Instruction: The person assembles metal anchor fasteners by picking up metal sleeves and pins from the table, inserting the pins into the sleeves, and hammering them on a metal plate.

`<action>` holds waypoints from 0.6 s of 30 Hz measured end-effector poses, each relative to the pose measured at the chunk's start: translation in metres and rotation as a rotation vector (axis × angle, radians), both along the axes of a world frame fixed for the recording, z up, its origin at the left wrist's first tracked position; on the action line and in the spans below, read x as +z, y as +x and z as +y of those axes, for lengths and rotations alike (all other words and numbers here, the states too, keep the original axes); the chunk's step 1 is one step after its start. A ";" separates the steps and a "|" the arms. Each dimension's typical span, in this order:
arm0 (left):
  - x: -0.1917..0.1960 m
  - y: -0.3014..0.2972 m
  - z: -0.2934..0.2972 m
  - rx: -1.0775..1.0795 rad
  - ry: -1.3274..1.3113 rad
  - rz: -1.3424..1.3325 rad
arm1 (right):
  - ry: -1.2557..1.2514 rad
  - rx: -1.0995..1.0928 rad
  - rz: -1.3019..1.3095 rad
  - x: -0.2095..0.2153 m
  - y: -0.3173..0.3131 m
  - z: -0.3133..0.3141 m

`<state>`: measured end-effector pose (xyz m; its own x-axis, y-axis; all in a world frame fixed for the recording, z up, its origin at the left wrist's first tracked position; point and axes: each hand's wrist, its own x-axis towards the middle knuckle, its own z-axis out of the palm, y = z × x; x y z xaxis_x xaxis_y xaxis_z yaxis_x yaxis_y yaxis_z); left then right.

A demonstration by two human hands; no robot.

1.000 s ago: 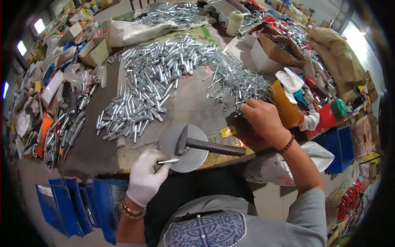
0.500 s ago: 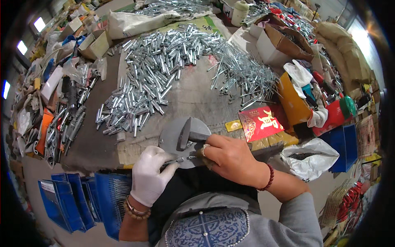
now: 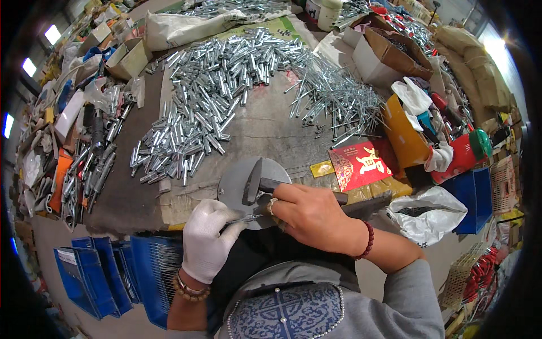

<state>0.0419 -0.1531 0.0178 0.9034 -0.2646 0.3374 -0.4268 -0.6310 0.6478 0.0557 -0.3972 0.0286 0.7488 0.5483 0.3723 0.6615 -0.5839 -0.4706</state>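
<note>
Over round metal block [image 3: 237,182] | right hand [image 3: 310,214] fisted on hammer [image 3: 265,183] (head down) | left hand [image 3: 206,243] – gloved – pinching small metal piece [image 3: 244,219]

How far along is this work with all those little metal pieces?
Done: I cannot tell finished pieces from unfinished ones. In hand: the gloved left hand pinches a thin metal pin at the round metal plate, while the bare right hand works at it beside the hammer lying there. Left: seemingly plenty, a large heap of silver tubes and a pile of thin pins cover the table.
</note>
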 end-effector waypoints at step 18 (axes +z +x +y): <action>-0.008 -0.006 -0.005 -0.021 -0.071 -0.031 | -0.117 -0.412 -0.006 0.005 0.021 -0.055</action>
<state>0.0361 -0.1585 0.0102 0.8868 -0.2573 0.3840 -0.4599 -0.5745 0.6771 0.0764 -0.4519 0.0336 0.9122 0.2424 0.3302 0.3641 -0.8493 -0.3823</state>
